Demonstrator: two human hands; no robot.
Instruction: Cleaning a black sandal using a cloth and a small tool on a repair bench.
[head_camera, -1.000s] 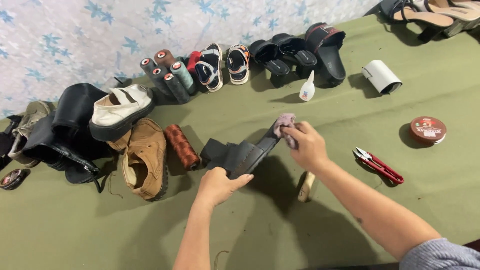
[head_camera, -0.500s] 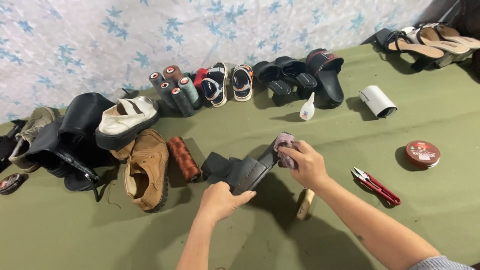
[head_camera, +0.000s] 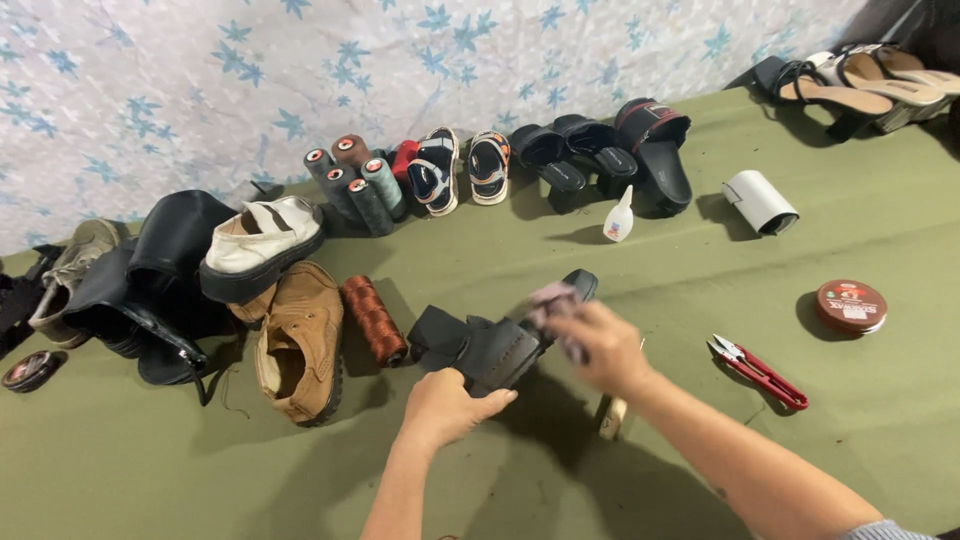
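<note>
The left hand (head_camera: 445, 405) grips the near end of a black sandal (head_camera: 495, 345), thumb over its matte, smooth strap, and holds it tilted just above the olive cloth (head_camera: 150, 470) near the middle of the spread. The right hand (head_camera: 600, 345) is closed on a small pinkish rag (head_camera: 550, 300), soft and crumpled, pressed to the sandal's upper side; the rag and fingers are blurred. Below the right wrist a pale wooden handle (head_camera: 612, 415) shows on the cloth.

Just left of the sandal lies a spool (head_camera: 372, 320) of rust-red thread, ribbed and cylindrical, beside a tan shoe (head_camera: 300, 340) of grainy suede. Behind that sits a cream shoe (head_camera: 262, 245) with a thick dark sole, resting on glossy black boots (head_camera: 160, 270).

Along the back edge, against the flower-printed wall, stand grey and brown thread cones (head_camera: 355, 185), two small strapped sandals (head_camera: 460, 170) and dark slides (head_camera: 610, 150). A white glue bottle (head_camera: 619, 215) with a tapered tip stands before the slides, and a white roll (head_camera: 760, 202) lies to its right.

Toward the right edge are a round red tin (head_camera: 850, 305) and red-handled snips (head_camera: 760, 370) with short steel blades. Heeled sandals (head_camera: 860, 85) occupy the far right corner.
</note>
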